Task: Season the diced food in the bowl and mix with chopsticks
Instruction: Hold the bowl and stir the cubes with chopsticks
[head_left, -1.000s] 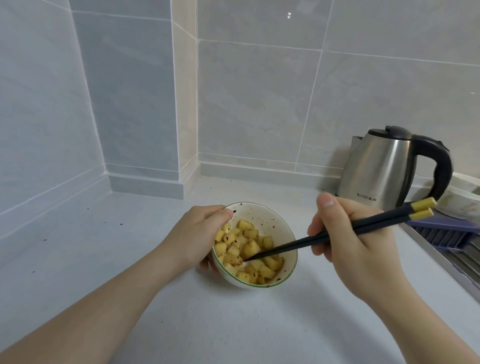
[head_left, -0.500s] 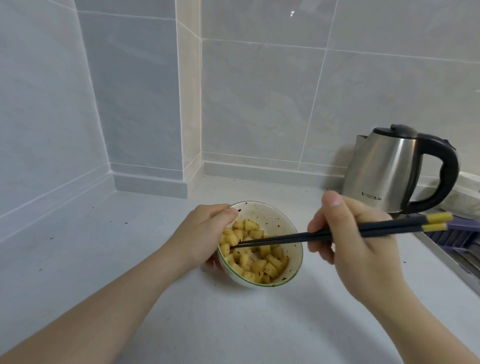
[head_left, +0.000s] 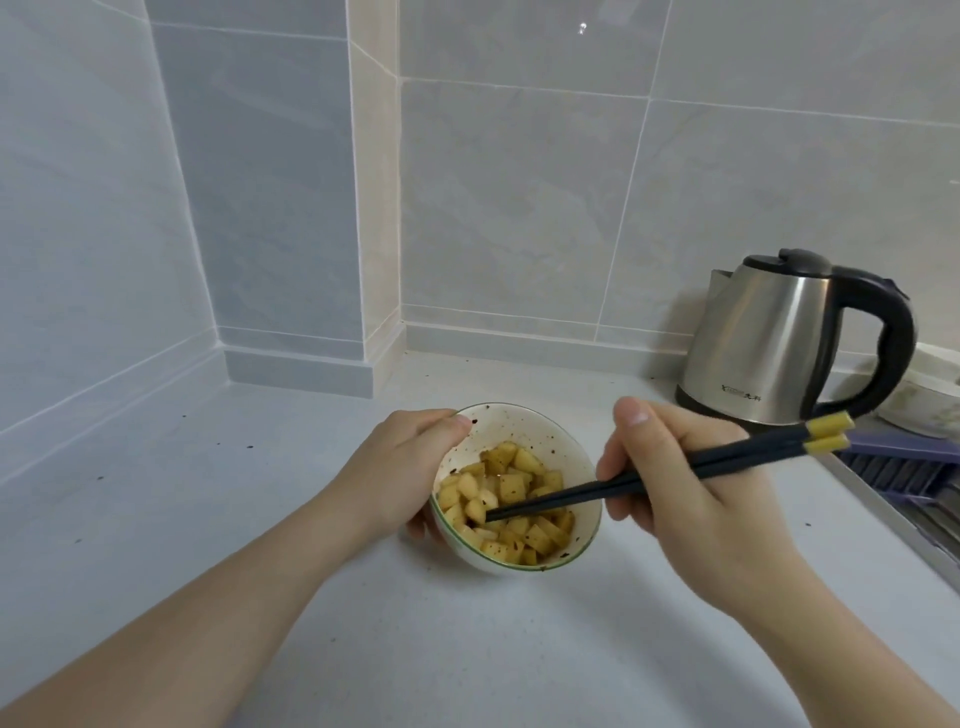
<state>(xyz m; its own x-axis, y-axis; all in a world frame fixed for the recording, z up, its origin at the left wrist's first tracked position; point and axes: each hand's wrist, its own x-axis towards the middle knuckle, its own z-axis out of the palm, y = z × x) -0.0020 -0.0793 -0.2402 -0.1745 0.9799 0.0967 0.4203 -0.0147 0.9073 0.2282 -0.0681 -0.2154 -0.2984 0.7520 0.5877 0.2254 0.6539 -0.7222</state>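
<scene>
A small white speckled bowl (head_left: 524, 423) with a green rim stands on the pale countertop. It holds yellow diced food (head_left: 511, 486) dotted with dark seasoning. My left hand (head_left: 400, 473) grips the bowl's left side, thumb on the rim. My right hand (head_left: 685, 488) holds a pair of dark chopsticks (head_left: 727, 454) with yellow ends. Their tips reach down into the diced food at the bowl's lower left.
A steel electric kettle (head_left: 769, 348) with a black handle stands at the back right. Beside it lie a purple rack (head_left: 904, 457) and a white dish (head_left: 935, 395) by the sink edge. Tiled walls close off the corner behind. Dark seasoning specks dot the countertop (head_left: 208, 467).
The chopstick tips have swept through the food, from the bowl's middle to its upper left and now to its lower left. My left hand keeps its grip on the bowl.
</scene>
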